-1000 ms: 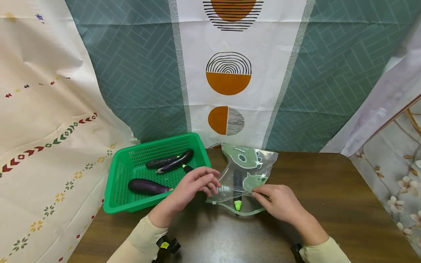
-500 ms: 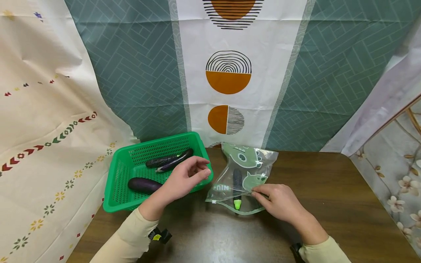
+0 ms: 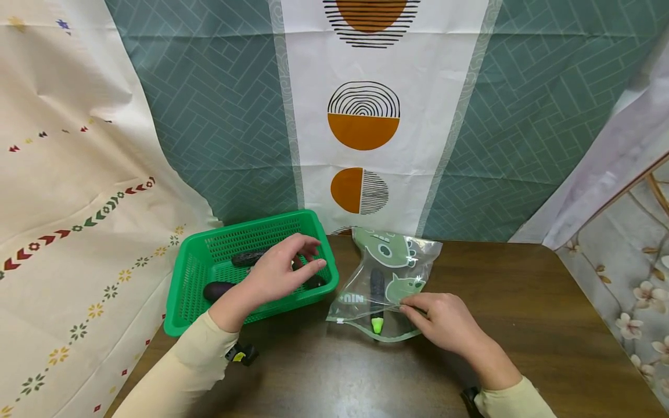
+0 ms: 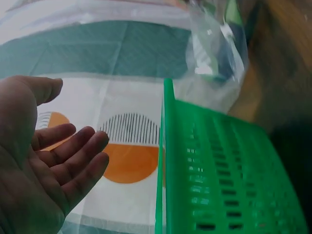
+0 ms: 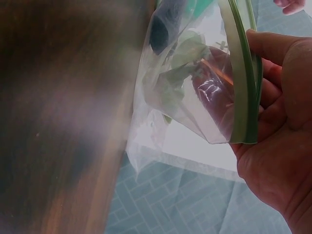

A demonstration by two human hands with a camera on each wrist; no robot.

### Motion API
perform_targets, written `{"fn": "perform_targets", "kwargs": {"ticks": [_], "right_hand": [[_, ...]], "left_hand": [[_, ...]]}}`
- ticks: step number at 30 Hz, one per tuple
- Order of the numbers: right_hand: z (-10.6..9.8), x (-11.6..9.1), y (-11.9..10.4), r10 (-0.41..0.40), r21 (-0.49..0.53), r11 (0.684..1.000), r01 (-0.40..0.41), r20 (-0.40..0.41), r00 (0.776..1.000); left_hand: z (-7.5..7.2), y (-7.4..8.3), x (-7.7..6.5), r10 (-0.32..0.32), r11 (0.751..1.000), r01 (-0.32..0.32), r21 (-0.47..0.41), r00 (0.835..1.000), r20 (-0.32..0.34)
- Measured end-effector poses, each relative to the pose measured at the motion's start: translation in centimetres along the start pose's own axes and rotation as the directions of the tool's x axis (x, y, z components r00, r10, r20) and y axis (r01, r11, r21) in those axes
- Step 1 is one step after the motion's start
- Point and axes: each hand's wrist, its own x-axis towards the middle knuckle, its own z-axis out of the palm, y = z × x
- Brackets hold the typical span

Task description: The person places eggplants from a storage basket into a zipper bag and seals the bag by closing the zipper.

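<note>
The empty, loosely bent left hand [image 3: 279, 267] hovers over a green plastic basket [image 3: 175, 284] of elongated dark vegetables [image 3: 248, 257], probably best gripped mid-length; the right hand [image 3: 443, 322] pinches a clear, green-printed plastic bag [image 3: 401, 273] on the worktop [image 3: 533, 307].

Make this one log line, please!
left hand: over green basket, holding nothing | right hand: holds clear bag at edge | inside bag: dark vegetable, green end

The left hand [image 3: 279, 270] hides one end of an eggplant [image 3: 216, 291]; the left wrist view crops the basket [image 4: 209, 161] and blurs the bag [image 4: 217, 53].
</note>
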Motion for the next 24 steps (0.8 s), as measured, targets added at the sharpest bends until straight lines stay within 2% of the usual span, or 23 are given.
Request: {"fn": "perform_targets", "kwargs": {"ticks": [4,8,13,18,24], "right_hand": [[0.1,0.0,-0.1,0.003,0.007,1.0,-0.003,0.002,1.0],[0.1,-0.1,-0.1,0.002,0.006,1.0,-0.002,0.001,1.0],[0.0,-0.1,0.0,0.0,0.001,1.0,0.0,0.001,1.0],[0.0,0.0,-0.1,0.001,0.003,1.0,-0.001,0.005,1.0],[0.0,0.0,0.0,0.009,0.004,1.0,-0.009,0.007,1.0]], "left_hand": [[-0.5,-0.5,0.4,0.047,0.995,-0.047,0.088,0.999,0.001],[-1.0,-0.4,1.2,0.087,0.976,-0.089,0.2,0.996,0.021],[-1.3,-0.8,2.0,0.135,0.932,-0.149,0.332,0.989,0.066],[-1.5,-1.5,2.6,0.161,0.871,-0.203,0.448,0.978,0.13],[-1.4,-2.4,3.1,0.165,0.815,-0.245,0.525,0.967,0.195]]}}
